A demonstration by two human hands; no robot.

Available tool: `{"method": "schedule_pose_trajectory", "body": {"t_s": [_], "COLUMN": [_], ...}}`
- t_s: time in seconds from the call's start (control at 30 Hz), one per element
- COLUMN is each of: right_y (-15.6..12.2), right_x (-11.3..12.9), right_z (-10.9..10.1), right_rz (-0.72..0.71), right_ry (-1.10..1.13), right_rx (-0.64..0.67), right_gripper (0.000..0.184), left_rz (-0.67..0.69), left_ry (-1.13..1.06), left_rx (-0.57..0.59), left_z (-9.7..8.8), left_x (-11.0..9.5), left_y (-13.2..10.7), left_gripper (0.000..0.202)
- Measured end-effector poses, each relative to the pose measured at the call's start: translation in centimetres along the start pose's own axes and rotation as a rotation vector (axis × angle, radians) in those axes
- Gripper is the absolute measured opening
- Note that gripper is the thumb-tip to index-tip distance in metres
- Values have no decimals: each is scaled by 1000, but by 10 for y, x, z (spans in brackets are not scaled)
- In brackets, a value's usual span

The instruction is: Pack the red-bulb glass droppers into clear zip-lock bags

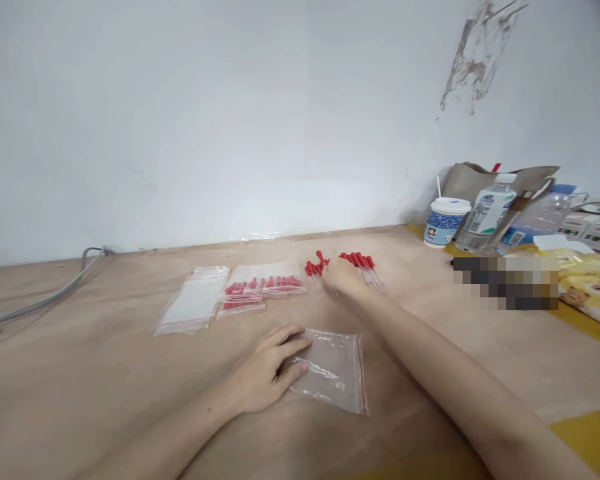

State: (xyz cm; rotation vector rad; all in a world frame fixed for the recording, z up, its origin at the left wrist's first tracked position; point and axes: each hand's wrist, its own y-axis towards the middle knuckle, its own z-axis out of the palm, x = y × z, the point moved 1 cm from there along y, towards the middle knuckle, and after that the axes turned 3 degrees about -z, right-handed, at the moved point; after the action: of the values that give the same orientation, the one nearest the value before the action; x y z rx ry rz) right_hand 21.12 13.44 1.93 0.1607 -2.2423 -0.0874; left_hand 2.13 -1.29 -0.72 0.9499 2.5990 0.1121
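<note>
My left hand (267, 370) rests on the near edge of a clear zip bag with a red seal strip (337, 373), thumb and fingers pressing its left side against the wooden table (130, 400). My right hand (343, 277) reaches far forward into a loose pile of small droppers with red bulbs (365, 263), its fingers curled down among them. Whether it grips any dropper is hidden by the back of the hand. More red-bulb droppers (316, 267) lie just left of that hand.
Filled bags of droppers (263, 288) and a stack of empty clear bags (195, 300) lie left of the pile. At the right stand a paper cup with a straw (445, 221), plastic bottles (487, 213), a brown bag and yellow packets. A grey cable (45, 297) runs along the left.
</note>
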Motion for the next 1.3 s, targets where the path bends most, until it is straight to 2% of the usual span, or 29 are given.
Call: {"method": "schedule_pose_trajectory", "body": {"t_s": [0.07, 0.17, 0.23, 0.27, 0.37, 0.47, 0.53, 0.8, 0.93, 1.07, 1.13, 1.23, 1.3], "right_y": [-10, -34, -54, -64, -88, -100, -102, -101, -100, -102, -106, -113, -116], "right_x": [-7, -24, -35, -40, -49, -51, -52, -59, -65, -68, -67, -60, -55], "right_z": [-12, -29, -37, -40, -45, -43, -38, -22, -17, -22, -29, -41, -45], "right_rz": [-16, -93, -182, -182, -115, -50, -37, -70, -85, -80, -138, -323, -427], "right_ry": [-8, 72, 313, 414, 624, 712, 746, 729, 727, 679, 543, 303, 271], "right_rx": [-41, -91, -129, -134, -104, -115, -137, -162, -110, 21, 102, 173, 207], "right_gripper": [13, 17, 36, 49, 83, 95, 91, 79, 72, 48, 37, 25, 19], "left_rz": [-29, -88, -78, -42, 96, 112, 89, 80, 78, 68, 66, 58, 59], "left_ry": [8, 43, 76, 90, 104, 83, 70, 27, 32, 35, 43, 55, 53], "left_rx": [-38, -77, -92, -87, 7, 137, 165, 129, 121, 96, 101, 109, 105], "left_z": [5, 1, -5, -9, -18, -18, -15, -12, -12, -12, -12, -13, -13], "left_x": [2, 2, 2, 2, 8, 16, 19, 19, 19, 17, 16, 15, 14], "left_y": [1, 4, 6, 7, 7, 6, 5, 6, 6, 5, 5, 5, 5], "left_gripper": [35, 36, 37, 37, 38, 40, 40, 39, 40, 47, 50, 51, 51]}}
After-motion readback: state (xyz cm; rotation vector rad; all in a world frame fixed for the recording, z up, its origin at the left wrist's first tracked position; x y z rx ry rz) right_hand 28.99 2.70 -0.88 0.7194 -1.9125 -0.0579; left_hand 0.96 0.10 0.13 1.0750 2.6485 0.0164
